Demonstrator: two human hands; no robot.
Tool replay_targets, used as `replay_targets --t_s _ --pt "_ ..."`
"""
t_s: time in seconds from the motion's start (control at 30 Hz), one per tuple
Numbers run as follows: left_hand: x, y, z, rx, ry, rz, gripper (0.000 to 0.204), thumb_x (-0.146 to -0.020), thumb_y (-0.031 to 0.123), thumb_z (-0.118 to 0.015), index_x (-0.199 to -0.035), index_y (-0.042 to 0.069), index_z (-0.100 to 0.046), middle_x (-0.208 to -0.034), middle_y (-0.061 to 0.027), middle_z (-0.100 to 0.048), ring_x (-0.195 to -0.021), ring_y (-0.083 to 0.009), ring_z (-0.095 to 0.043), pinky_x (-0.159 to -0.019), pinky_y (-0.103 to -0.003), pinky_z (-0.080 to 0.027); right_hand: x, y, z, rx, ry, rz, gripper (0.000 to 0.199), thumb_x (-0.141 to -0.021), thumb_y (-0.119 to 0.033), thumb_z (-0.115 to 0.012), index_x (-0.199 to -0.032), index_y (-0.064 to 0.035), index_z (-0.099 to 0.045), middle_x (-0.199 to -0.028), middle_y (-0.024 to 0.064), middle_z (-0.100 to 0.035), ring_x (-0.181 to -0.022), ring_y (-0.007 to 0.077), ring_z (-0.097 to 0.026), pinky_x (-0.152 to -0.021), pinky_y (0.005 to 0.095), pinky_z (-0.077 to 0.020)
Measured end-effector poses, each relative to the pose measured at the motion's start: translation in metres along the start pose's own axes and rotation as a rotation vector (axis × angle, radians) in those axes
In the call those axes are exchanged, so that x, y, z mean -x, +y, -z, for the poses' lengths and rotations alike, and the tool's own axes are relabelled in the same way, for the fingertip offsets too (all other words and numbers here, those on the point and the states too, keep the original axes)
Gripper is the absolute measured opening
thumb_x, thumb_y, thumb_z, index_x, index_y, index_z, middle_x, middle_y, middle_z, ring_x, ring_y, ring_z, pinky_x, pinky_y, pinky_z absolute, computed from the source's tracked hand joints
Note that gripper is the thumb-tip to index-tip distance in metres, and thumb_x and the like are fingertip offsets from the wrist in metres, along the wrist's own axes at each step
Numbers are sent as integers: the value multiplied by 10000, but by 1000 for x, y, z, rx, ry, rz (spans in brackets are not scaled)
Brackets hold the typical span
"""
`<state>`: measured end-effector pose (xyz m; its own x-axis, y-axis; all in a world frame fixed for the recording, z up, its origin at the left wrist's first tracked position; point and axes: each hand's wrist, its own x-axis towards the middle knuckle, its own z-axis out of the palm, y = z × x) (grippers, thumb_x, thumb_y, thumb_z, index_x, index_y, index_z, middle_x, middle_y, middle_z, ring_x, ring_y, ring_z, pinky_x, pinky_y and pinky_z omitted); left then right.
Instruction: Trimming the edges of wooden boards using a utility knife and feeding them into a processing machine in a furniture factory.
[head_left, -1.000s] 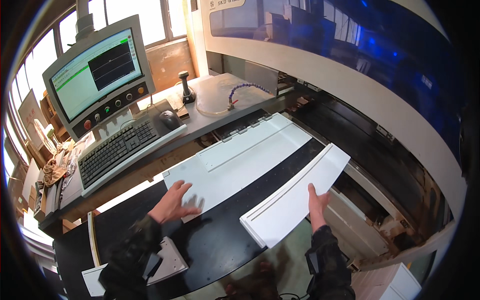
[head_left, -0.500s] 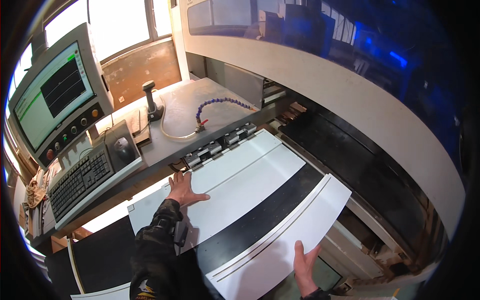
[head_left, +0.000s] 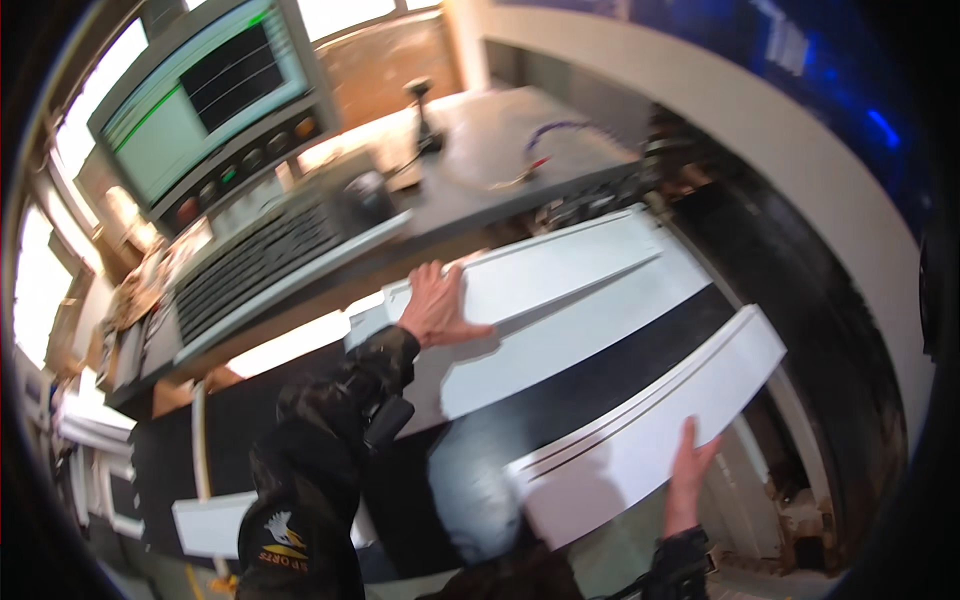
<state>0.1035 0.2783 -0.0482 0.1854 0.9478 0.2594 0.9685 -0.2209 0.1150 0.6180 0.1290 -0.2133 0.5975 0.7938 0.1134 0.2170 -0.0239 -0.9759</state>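
Observation:
My left hand (head_left: pixel 440 305) spans the left end of a narrow white panel (head_left: pixel 560 265), fingers at its far edge and thumb toward its near edge. This panel lies at an angle over a second white panel (head_left: pixel 580 325), with a shadow between them. Nearer me, my right hand (head_left: pixel 692 468) grips the near edge of a grooved white panel (head_left: pixel 650 420), thumb on top and fingers mostly hidden below. That panel rests along the near side of a black machine bed (head_left: pixel 480 455).
A monitor with control buttons (head_left: pixel 205 100), a keyboard (head_left: pixel 255 262), a mouse (head_left: pixel 368 195) and a handheld scanner (head_left: pixel 425 115) stand at the far left. Black clamps (head_left: pixel 590 203) line the bed's far edge. A large machine housing (head_left: pixel 690 75) curves overhead right. Another white board (head_left: pixel 212 525) lies lower left.
The narrow panel beneath my left hand has turned out of line with the panel below it. My right hand stays at the grooved panel's edge. My view has swung left and is blurred.

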Motion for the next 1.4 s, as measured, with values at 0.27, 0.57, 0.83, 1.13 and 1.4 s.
replay_targets --t_s 0.27,0.57,0.83,1.13,1.4 --pt "342 -121 205 64 -189 45 1144 -649 651 -921 -1411 -88 -493 -1327 -303 -496 -1286 -490 -490 -1152 -609 -406 13 -19 1 -128 -80 83 525 -1097 -201 -705 -1478 139 -583 -1436 231 -692 -1283 279 -674 -1099 421 -532" --pt "681 -178 269 82 -415 395 1241 -504 698 -1011 -1353 -32 -476 -1408 -302 -433 -1392 -524 -405 -1216 -659 -369 4 -10 37 -135 -98 -224 459 -1063 -200 -740 -1354 144 -649 -1325 210 -727 -1131 252 -725 -958 393 -580" --pt "643 -177 270 15 -879 555 1437 -587 809 -965 -1577 -64 -398 -1463 -361 -371 -1490 -569 -329 -1251 -640 -343 -3 -38 56 -32 -75 -283 291 -988 -210 -854 -921 55 -754 -861 111 -770 -734 218 -727 -676 417 -583" --pt "312 16 241 23 -535 -228 584 -1059 346 -724 -1526 56 -527 -1490 -255 -559 -1255 -449 -647 -1061 -525 -568 -47 -71 55 -391 -126 -441 136 -1027 -137 -778 -1004 -46 -680 -932 103 -739 -759 256 -732 -559 447 -596" --pt "88 116 -57 -44 -274 -271 626 -1080 548 -633 -1568 159 -590 -1619 -282 -478 -1331 -587 -537 -1069 -666 -464 -184 -106 -42 -549 -252 -609 118 -1061 -180 -758 -1073 -92 -679 -936 60 -689 -799 211 -679 -737 482 -646"
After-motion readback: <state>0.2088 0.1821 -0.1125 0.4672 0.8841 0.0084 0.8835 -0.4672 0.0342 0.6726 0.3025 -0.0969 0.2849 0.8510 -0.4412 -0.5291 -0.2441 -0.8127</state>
